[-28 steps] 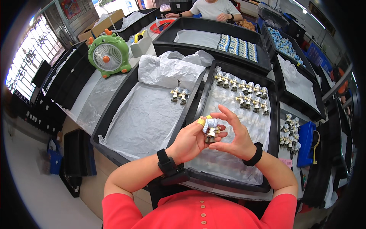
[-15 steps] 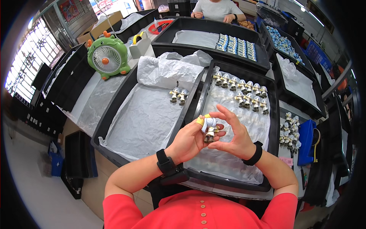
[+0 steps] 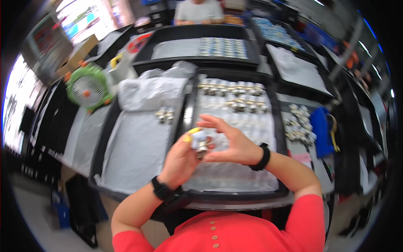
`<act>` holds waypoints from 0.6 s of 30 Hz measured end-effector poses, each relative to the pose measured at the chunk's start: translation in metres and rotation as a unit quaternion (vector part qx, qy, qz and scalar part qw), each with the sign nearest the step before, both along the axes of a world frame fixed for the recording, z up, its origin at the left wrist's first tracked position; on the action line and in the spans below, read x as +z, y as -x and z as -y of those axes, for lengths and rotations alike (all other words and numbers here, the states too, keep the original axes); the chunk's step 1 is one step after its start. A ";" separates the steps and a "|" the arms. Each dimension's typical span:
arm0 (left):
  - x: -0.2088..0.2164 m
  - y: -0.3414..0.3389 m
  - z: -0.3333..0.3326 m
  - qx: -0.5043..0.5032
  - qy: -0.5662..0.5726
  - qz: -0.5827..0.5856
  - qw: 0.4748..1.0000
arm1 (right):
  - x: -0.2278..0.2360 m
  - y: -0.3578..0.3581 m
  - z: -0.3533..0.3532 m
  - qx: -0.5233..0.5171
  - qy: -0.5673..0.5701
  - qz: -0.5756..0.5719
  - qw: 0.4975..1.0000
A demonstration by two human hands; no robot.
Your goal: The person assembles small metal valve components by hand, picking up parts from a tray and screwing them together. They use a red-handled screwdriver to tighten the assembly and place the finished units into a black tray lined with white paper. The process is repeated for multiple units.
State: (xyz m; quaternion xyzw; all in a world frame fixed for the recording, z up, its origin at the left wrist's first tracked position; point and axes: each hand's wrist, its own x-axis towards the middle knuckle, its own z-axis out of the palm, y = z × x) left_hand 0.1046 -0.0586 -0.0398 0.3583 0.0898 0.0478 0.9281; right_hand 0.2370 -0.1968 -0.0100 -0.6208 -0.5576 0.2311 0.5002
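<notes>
A small figurine (image 3: pixel 201 142), white with grey and a dark base, is held upright in my left hand (image 3: pixel 179 161), above the divide between two trays. Yellow covers show on that hand's thumb and a fingertip. Motion blur hides the figurine's details. My right hand (image 3: pixel 233 145) curves around its right side, thumb and forefinger spread apart; the thumb tip comes close to the base, and I cannot tell if it touches. Beyond, rows of similar figurines (image 3: pixel 231 87) stand in the right paper-lined tray (image 3: pixel 278 138). Two more figurines (image 3: pixel 165 114) lie in the left tray (image 3: pixel 110 140).
Right of the trays lie a cluster of figurines (image 3: pixel 299 126) and a blue bin (image 3: pixel 321 132). A green fan (image 3: pixel 88 88) stands at the left. A far black tray (image 3: pixel 145 50) holds blue-and-white pieces; behind it sits a person (image 3: pixel 199 12) in a light shirt.
The view has swung, so the whole scene sits further left and is blurred. Both hands keep nearly the same pose around the figurine.
</notes>
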 end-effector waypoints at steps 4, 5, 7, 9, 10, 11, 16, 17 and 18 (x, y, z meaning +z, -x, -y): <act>-0.002 0.003 0.000 0.005 -0.003 -0.034 0.999 | 0.042 -0.026 0.032 -0.012 -0.002 -0.141 0.990; 0.002 0.003 0.002 0.005 -0.005 -0.043 0.999 | 0.056 -0.033 0.048 -0.020 -0.009 -0.172 0.985; 0.004 0.003 0.005 0.005 -0.017 -0.054 0.998 | 0.085 -0.044 0.089 -0.098 0.022 -0.109 0.989; 0.004 0.006 0.004 0.011 -0.025 -0.062 0.998 | 0.095 -0.054 0.122 -0.201 0.093 -0.022 0.975; 0.004 0.006 0.006 0.004 -0.026 -0.061 0.998 | 0.093 -0.060 0.144 -0.246 0.124 0.040 0.960; 0.003 0.005 0.007 -0.002 -0.030 -0.060 0.998 | 0.082 -0.065 0.167 -0.290 0.151 0.040 0.944; 0.003 0.001 0.011 -0.012 -0.042 -0.071 0.996 | 0.019 -0.069 0.261 -0.409 0.281 0.082 0.864; 0.002 0.001 0.010 -0.011 -0.042 -0.072 0.996 | 0.008 -0.070 0.272 -0.426 0.312 0.097 0.843; 0.000 0.000 0.008 -0.008 -0.042 -0.069 0.997 | -0.004 -0.072 0.282 -0.436 0.336 0.123 0.826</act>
